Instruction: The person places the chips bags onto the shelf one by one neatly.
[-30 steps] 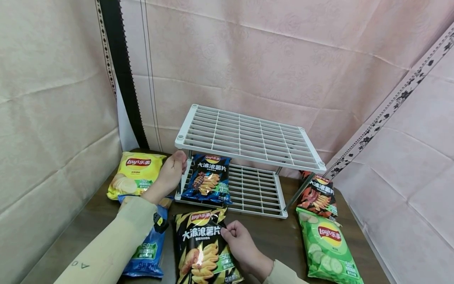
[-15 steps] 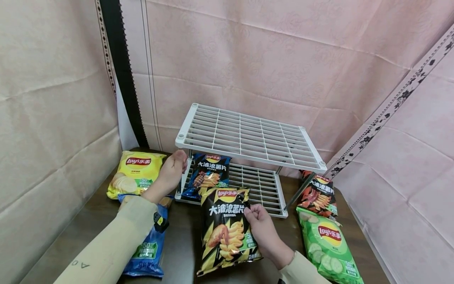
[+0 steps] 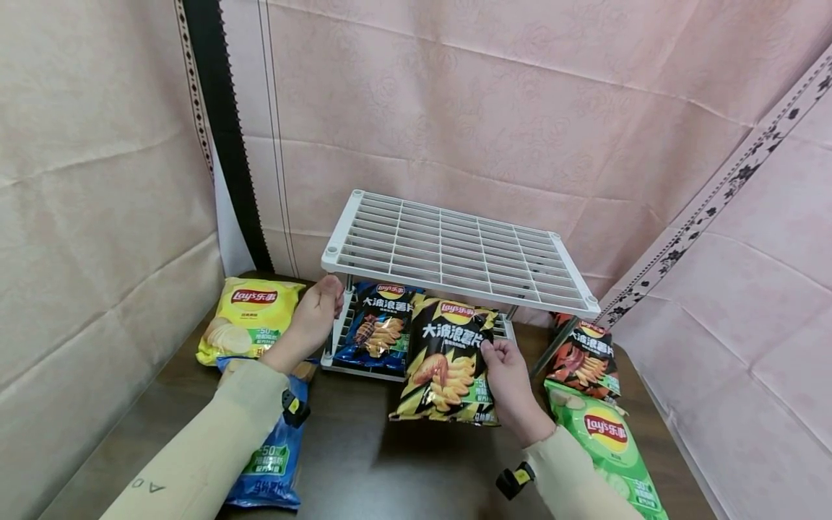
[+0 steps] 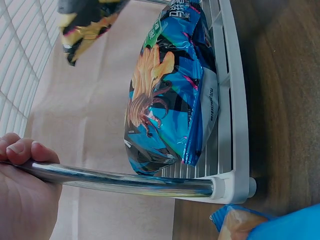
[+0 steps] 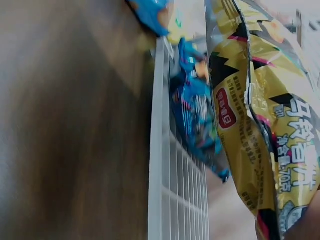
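My left hand (image 3: 318,307) curls its fingers round the chrome post (image 4: 125,181) at the front left of a white two-tier rack (image 3: 448,253). By its right edge, my right hand (image 3: 510,379) pinches a black and gold bag of potato chips (image 3: 448,361). That bag is held up in front of the rack's lower shelf, overlapping it in the head view, and casts a shadow on the table. A blue and black bag of chips (image 3: 380,328) lies on the left part of the lower shelf, beside the held bag. In the right wrist view the held bag's gold back (image 5: 250,110) shows.
Left of the rack lie a yellow chip bag (image 3: 243,310) and a blue chip bag (image 3: 269,462), partly under the left forearm. To the right lie a black and red chip bag (image 3: 585,361) and a green chip bag (image 3: 611,448). Cloth curtains (image 3: 494,108) surround the brown table (image 3: 364,462).
My right hand has carried the black and gold bag up and to the right, from the table's front to the lower shelf's front. The left hand stays on the post.
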A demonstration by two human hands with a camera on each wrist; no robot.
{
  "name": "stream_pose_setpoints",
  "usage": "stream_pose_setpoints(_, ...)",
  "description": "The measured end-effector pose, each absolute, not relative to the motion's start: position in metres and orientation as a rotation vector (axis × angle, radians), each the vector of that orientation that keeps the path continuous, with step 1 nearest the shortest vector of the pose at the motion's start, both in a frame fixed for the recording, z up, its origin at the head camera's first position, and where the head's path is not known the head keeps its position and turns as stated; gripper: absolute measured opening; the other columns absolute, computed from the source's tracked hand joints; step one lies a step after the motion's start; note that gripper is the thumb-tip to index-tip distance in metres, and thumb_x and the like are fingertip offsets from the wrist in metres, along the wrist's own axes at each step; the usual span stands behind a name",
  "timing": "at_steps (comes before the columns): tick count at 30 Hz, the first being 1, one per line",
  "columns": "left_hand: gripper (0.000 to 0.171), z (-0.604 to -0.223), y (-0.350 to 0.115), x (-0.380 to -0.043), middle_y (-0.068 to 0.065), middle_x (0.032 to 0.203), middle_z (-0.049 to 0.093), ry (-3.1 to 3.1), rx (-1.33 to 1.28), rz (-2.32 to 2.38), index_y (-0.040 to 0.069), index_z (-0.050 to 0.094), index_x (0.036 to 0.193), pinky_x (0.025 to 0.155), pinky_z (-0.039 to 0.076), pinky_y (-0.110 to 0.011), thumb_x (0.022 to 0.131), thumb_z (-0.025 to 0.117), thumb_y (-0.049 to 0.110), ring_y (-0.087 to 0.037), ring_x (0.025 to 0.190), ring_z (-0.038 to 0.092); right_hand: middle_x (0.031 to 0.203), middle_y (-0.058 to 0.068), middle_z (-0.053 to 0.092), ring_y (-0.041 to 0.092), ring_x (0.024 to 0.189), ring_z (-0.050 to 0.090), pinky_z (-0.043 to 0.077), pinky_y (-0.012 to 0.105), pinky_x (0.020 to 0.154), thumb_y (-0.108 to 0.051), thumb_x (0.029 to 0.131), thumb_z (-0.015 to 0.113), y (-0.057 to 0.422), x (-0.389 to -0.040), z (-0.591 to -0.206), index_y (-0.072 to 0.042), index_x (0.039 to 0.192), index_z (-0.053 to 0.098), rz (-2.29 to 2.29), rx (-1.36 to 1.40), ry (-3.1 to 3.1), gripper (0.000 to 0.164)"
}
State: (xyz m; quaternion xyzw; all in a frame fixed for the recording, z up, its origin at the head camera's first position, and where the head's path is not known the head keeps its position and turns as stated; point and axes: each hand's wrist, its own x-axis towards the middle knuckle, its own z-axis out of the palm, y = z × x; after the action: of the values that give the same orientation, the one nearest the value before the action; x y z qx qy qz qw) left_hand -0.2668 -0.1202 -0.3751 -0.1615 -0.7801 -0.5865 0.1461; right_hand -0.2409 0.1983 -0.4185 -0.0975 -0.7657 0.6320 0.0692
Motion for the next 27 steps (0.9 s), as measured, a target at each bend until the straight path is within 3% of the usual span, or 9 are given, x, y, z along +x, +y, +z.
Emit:
stream_pose_setpoints(11, 0.042, -0.376, -0.119, -0.266, -0.011, 0.065, 0.038, -2.259, -0.461, -1.695, 0.000, 0.039, 0.079, 0.056, 0.033, -0.031, 0.100, 0.017, 0.028, -0.024, 0.058, 0.038, 0.075, 0.003, 0.034, 0.016, 0.059, 0.031, 0.029, 0.030, 0.060, -0.032, 0.094, 0.043, 0.228, -0.290, -0.425, -0.006, 0.097, 0.036, 1.833, -0.296, -2.257, 0.027)
stream_pose_setpoints(18, 0.052, -0.375, -0.118, -0.267, -0.017, 0.067, 0.039, -2.267, -0.458, -1.693, -0.004, 0.040, 0.081, 0.057, 0.034, -0.031, 0.097, 0.015, 0.039, -0.024, 0.059, 0.039, 0.070, 0.004, 0.031, 0.017, 0.053, 0.028, 0.027, 0.031, 0.059, -0.033, 0.095, 0.041, 0.238, -0.310, -0.431, -0.007, 0.088, 0.034, 1.781, -0.331, -2.332, 0.028)
stream_pose_setpoints(27, 0.045, -0.374, -0.120, -0.266, -0.010, 0.066, 0.038, -2.263, -0.443, -1.684, 0.000, 0.040, 0.079, 0.057, 0.034, -0.031, 0.099, 0.017, 0.033, -0.024, 0.059, 0.040, 0.104, 0.012, 0.039, 0.025, 0.085, 0.039, 0.031, 0.035, 0.071, -0.028, 0.096, 0.040, 0.233, -0.329, -0.440, -0.004, 0.103, 0.040, 1.782, -0.347, -2.405, 0.025)
